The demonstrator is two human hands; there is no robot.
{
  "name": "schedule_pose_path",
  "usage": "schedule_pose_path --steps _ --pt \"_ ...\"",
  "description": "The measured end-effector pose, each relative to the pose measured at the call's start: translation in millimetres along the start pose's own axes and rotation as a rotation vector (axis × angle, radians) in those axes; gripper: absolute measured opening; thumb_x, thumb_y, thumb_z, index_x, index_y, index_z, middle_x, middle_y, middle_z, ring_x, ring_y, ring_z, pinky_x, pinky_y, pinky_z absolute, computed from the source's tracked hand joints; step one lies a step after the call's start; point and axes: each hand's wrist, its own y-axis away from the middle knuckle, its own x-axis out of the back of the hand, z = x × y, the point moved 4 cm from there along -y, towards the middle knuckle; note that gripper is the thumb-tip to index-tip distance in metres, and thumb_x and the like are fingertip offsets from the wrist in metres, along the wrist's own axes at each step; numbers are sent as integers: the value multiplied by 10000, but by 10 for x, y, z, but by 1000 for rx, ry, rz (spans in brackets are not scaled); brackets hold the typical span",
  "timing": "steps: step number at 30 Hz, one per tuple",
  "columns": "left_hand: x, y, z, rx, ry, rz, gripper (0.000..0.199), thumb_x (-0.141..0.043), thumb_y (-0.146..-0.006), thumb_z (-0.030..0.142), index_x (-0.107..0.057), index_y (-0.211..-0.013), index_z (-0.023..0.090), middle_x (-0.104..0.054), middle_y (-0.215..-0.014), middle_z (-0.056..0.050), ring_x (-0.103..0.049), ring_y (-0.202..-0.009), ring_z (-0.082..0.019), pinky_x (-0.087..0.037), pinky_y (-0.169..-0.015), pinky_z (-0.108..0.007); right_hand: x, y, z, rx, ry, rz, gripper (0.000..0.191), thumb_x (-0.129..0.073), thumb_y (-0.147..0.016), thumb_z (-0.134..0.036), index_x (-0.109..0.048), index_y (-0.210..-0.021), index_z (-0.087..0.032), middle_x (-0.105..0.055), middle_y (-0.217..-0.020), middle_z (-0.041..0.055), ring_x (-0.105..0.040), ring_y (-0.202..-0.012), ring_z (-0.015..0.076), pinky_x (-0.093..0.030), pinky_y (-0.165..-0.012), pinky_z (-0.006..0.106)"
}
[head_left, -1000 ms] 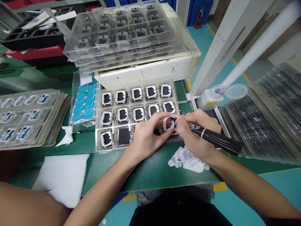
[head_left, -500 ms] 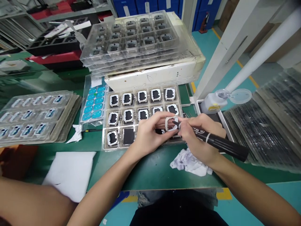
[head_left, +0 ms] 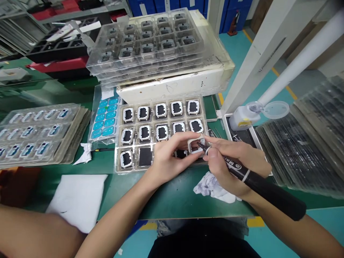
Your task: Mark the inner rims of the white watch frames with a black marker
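Observation:
Between thumb and fingers, my left hand [head_left: 172, 154] grips a white watch-case frame [head_left: 192, 146] over the front right of a clear plastic tray [head_left: 116, 157]. My right hand [head_left: 236, 161] is closed around a black marker pen [head_left: 268, 190], its tip at the frame's inner edge. Whether the tip touches is hard to tell. Similar white frames with dark centres [head_left: 161, 110] fill most of the tray's pockets, and one front pocket [head_left: 145, 156] shows only a dark pad. Below my right hand lies a crumpled, stained white cloth [head_left: 213, 188].
Stacked clear trays [head_left: 146, 44] rest on a white foam box [head_left: 174, 83] behind. More trays stand left [head_left: 40, 132] and right [head_left: 303, 132]. A dispenser bottle [head_left: 244, 116], blue sticker sheet [head_left: 104, 116] and folded white cloth [head_left: 77, 200] lie about. Another person's arm [head_left: 37, 229] enters lower left.
The marker has swung so its back end points lower and farther right, and my right hand has turned with it. My left hand still holds the frame, tilted slightly differently.

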Motion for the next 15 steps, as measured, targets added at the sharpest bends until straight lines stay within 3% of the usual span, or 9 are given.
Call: schedule_pose_path --steps 4,9,15 --pt "0 6 22 -15 -49 -7 434 -929 -1055 218 -760 -1454 229 -903 -1253 -58 -919 -993 -164 -795 -886 -218 42 -16 -67 -20 28 -48 188 -793 -1060 -153 -802 -956 -309 -838 -806 -29 -893 -777 245 -824 -798 365" --pt "-2 -13 65 -39 -113 -3 395 -899 -1063 202 -758 -1431 217 -906 -1224 -44 -911 -949 -147 -789 -879 -201 43 -5 -51 -6 35 -24 194 -804 -1047 -126 -774 -985 -308 -848 -828 -32 -924 -890 261 -824 -815 350" --pt "-13 -9 69 -64 -81 -5 454 -904 -1032 132 -742 -1450 203 -903 -1204 -30 -910 -966 -128 -767 -926 -165 -49 54 127 -45 23 -27 181 -772 -1103 -299 -765 -922 -306 -826 -779 -36 -863 -713 216 -804 -780 322"
